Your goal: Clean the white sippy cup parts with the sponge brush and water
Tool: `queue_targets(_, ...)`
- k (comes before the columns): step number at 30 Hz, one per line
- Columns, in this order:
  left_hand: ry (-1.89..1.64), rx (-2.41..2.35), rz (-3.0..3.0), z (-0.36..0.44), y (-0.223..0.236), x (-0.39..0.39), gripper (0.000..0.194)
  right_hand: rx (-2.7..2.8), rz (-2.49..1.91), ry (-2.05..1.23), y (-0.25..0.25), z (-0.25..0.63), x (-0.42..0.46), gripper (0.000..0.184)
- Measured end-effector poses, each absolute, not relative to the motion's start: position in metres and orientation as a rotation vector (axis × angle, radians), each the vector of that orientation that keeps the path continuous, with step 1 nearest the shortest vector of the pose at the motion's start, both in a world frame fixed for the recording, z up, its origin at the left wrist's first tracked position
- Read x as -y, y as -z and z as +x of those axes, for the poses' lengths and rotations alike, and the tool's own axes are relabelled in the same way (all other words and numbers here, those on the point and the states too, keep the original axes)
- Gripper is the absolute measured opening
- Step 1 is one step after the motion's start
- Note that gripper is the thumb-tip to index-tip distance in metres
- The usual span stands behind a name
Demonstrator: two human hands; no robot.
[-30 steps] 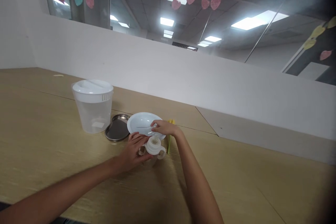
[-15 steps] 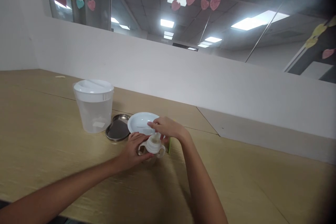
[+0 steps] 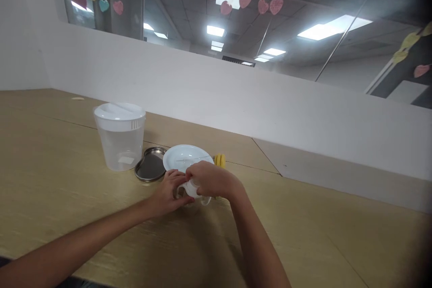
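Observation:
A small white two-handled baby cup (image 3: 193, 192) stands on the wooden table (image 3: 84, 207) near its middle. My left hand (image 3: 168, 193) wraps round its left side and holds it. My right hand (image 3: 209, 181) is closed over the cup's lid from above, hiding most of the lid. Just behind the hands lies a white plate (image 3: 185, 156) with a thin stick across it.
A clear plastic jug (image 3: 119, 137) with a white lid stands at the left. A kidney-shaped steel tray (image 3: 150, 170) lies between jug and plate. A yellow item (image 3: 220, 160) peeks out right of the plate. A white partition wall (image 3: 236, 108) runs behind.
My right hand came down from the plate's edge onto the cup's lid and closed over it. My left hand stayed on the cup.

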State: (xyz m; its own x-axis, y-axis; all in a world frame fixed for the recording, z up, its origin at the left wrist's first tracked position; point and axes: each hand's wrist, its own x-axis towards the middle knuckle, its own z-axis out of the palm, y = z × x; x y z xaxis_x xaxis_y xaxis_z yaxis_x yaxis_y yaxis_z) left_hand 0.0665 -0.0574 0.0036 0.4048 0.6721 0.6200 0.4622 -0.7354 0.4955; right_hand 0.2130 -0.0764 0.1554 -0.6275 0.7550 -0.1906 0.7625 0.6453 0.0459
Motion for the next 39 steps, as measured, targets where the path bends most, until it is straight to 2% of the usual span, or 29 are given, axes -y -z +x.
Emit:
queue_targets(4,-1.231,-1.005,2.433,0.067,-0.003,0.057,0.044,-2.787,1.271,0.176,-0.157,0.217,0.075,0.034)
queue_targets(8,-1.221,-1.028,2.434,0.067,-0.004,0.057,0.046,-2.672,1.618,-0.069,-0.159,0.218,0.077,0.024)
queue_targets(11,-1.210,-1.030,2.427,0.067,-0.005,0.058,0.046,-2.727,1.517,-0.085,-0.161,0.221,0.080,0.013)
queue_targets(16,-1.205,-1.053,2.442,0.067,-0.004,0.059,0.044,-2.987,1.346,0.088,-0.167,0.235,0.080,0.024)
queue_targets(22,-1.248,-1.081,2.324,0.066,0.002,0.058,0.070,-3.197,1.465,0.161,-0.185,0.254,0.087,0.017)
queue_targets(29,-1.259,-0.928,2.420,0.061,0.000,0.054,0.077,-3.454,1.790,0.104,-0.195,0.266,0.091,0.011)
queue_targets(33,-1.354,-0.955,2.385,0.055,-0.004,0.052,0.062,-3.487,2.070,-0.081,-0.191,0.267,0.080,0.012)
queue_targets(39,-1.320,-0.962,2.395,0.054,-0.008,0.051,0.043,-3.237,2.146,0.192,-0.181,0.262,0.059,0.015)
